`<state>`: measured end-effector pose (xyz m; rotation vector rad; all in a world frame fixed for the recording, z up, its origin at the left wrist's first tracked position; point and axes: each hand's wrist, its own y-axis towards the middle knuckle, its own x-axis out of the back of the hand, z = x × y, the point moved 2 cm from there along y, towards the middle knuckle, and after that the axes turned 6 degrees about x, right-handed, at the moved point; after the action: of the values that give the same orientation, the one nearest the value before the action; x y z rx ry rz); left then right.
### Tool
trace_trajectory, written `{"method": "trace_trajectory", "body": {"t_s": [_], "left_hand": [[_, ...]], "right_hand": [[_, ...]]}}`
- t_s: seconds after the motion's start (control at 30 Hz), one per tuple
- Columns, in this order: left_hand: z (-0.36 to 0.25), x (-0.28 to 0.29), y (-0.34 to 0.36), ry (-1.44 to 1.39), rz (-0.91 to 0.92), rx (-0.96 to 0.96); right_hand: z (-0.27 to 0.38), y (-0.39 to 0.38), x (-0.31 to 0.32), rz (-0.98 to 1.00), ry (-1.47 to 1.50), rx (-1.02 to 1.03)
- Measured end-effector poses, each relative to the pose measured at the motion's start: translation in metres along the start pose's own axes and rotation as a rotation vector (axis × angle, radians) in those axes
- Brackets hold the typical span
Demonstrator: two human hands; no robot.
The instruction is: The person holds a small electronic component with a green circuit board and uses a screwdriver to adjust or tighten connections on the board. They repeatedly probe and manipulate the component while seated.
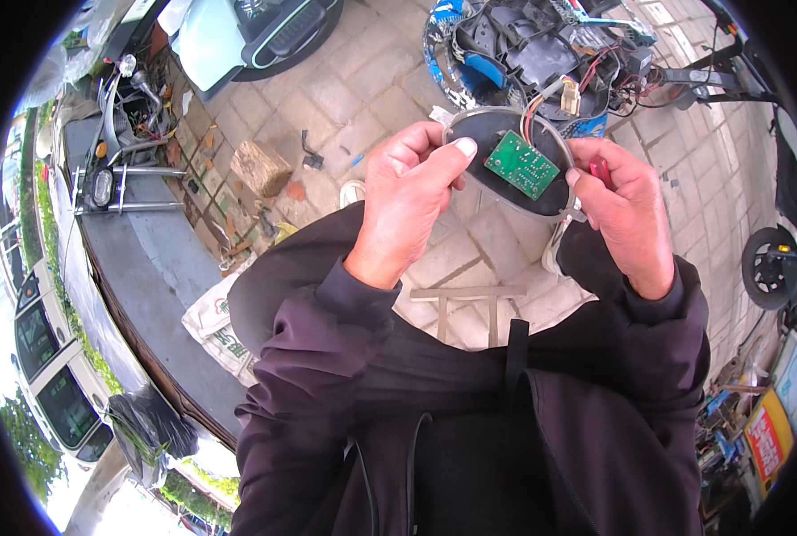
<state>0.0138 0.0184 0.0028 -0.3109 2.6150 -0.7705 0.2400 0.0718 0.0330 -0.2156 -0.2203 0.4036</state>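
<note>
I hold a dark oval housing with a grey rim (505, 193) up in front of me. A green circuit board (521, 164) sits inside it, with thin coloured wires running up to a pale connector (570, 96). My left hand (409, 198) grips the housing's left rim, thumb on top. My right hand (621, 210) is closed at the right rim and also has a red object (599, 170), perhaps a tool handle, in its fingers; most of that is hidden. Just beyond lies a partly dismantled scooter body (519, 58) in black and blue, with loose wiring.
A pale mint panel (204, 46) lies on the paving (363, 80). A wood block (260, 168), metal fork parts (130, 174) and a white sack (204, 317) lie left, beside a grey ledge (148, 259). A small wooden stool (467, 293) is below; a black wheel (760, 268) is right.
</note>
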Motion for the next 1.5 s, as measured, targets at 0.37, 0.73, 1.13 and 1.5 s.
{"method": "trace_trajectory", "body": {"t_s": [0.37,0.73,1.13,1.5], "left_hand": [[0.001,0.001,0.000,0.044,-0.039,-0.056],[0.002,0.004,0.003,0.067,-0.048,-0.041],[0.001,0.002,0.002,0.018,-0.064,-0.076],[0.002,0.005,0.004,0.022,-0.055,-0.096]], "right_hand": [[0.000,0.002,0.000,0.095,0.064,-0.103],[-0.005,0.004,0.002,0.034,0.192,-0.209],[0.000,-0.001,0.011,0.066,0.268,-0.151],[-0.028,0.000,-0.010,-0.129,0.152,0.035]]}}
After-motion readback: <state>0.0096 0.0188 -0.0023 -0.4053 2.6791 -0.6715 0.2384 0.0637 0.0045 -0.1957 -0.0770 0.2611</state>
